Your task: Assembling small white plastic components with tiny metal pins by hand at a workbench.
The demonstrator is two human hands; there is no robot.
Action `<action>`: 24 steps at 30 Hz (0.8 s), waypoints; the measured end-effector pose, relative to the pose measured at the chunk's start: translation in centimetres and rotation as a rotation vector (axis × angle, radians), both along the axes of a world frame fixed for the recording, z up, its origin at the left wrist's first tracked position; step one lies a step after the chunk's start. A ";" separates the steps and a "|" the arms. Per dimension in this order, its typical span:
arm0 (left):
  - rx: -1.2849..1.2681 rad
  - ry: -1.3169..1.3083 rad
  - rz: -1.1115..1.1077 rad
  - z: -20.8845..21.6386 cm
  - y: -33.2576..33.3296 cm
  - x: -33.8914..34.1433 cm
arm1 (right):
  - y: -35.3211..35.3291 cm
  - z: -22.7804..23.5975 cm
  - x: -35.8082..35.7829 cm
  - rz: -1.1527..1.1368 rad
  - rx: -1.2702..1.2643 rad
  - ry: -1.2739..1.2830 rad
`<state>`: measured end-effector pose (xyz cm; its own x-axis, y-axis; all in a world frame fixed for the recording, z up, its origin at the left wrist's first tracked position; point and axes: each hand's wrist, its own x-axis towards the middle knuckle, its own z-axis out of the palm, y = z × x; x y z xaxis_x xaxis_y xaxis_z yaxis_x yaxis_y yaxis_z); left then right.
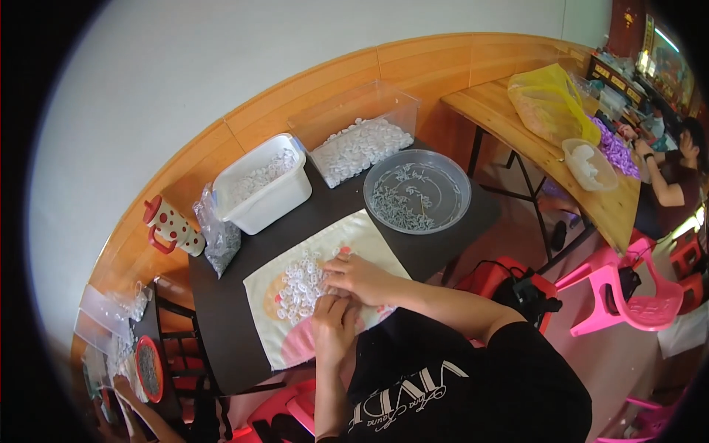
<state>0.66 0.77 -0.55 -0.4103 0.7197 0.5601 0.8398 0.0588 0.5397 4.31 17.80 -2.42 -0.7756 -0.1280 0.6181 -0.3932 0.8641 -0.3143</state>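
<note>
A loose pile of small white ring-like plastic pieces (299, 289) lies on a pale patterned cloth (373, 240) over the dark table. At the near right edge of the pile, my left hand (333, 325) is closed, its fingers curled inward. Whatever they hold, if anything, is hidden. Just beyond and to the right, my right hand (363, 280) reaches leftward with its fingers stretched over the pile's edge. Those fingertips touch or nearly touch the white pieces, and I see nothing gripped in them.
Behind the cloth stand a white tub (269, 199), a clear bin (358, 151) of white pieces and a round tray (450, 210) of small grey-green parts. A bag (221, 240) and a red-dotted tumbler (171, 225) are left. Other people work at both sides; a pink stool (628, 292) stands right.
</note>
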 end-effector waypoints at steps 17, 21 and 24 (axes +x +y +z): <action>0.311 0.272 0.182 1.0 -2.8 1.6 | 0.9 -0.7 0.1 -0.150 -0.345 0.277; 0.206 0.363 0.400 2.8 -7.0 -4.1 | 1.3 -0.7 0.3 -0.184 -0.489 0.178; 0.051 0.374 0.475 1.3 -9.9 -9.2 | 2.3 -0.4 1.2 -0.237 -0.291 0.213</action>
